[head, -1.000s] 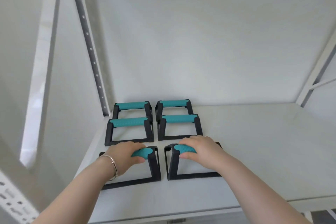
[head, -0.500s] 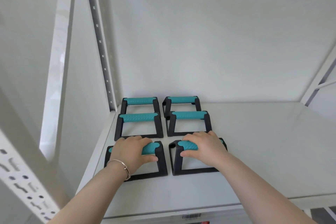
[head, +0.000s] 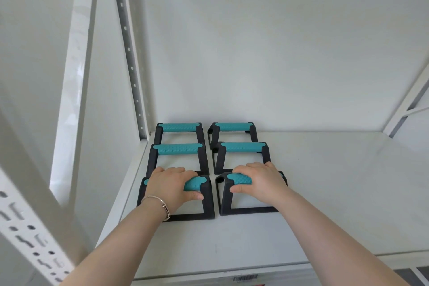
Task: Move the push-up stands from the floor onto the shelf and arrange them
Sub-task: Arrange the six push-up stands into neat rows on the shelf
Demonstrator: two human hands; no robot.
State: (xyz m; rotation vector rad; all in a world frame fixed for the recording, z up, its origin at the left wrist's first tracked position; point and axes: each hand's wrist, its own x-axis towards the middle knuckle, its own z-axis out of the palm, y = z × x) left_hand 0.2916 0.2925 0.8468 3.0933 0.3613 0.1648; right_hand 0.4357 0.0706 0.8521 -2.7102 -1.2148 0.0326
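Observation:
Several black push-up stands with teal grips stand on the white shelf [head: 336, 193] in two columns near its back left corner. My left hand [head: 169, 184] is wrapped around the teal grip of the front left stand [head: 206, 202]. My right hand [head: 260, 181] grips the handle of the front right stand [head: 224, 199]. Both front stands rest flat on the shelf. Behind them sit the middle left stand [head: 177, 149], the middle right stand [head: 242, 147], the back left stand [head: 178, 127] and the back right stand [head: 233, 127].
A perforated grey upright [head: 130, 53] rises at the shelf's back left corner. A white slotted post [head: 27, 234] crosses the near left. Another shelf frame [head: 411, 100] stands at the right. The wall closes the back. The shelf's front edge [head: 232, 271] carries a barcode label.
Both hands have pushed the two front stands a little further back toward the middle row. The view has shifted slightly to the left and closer.

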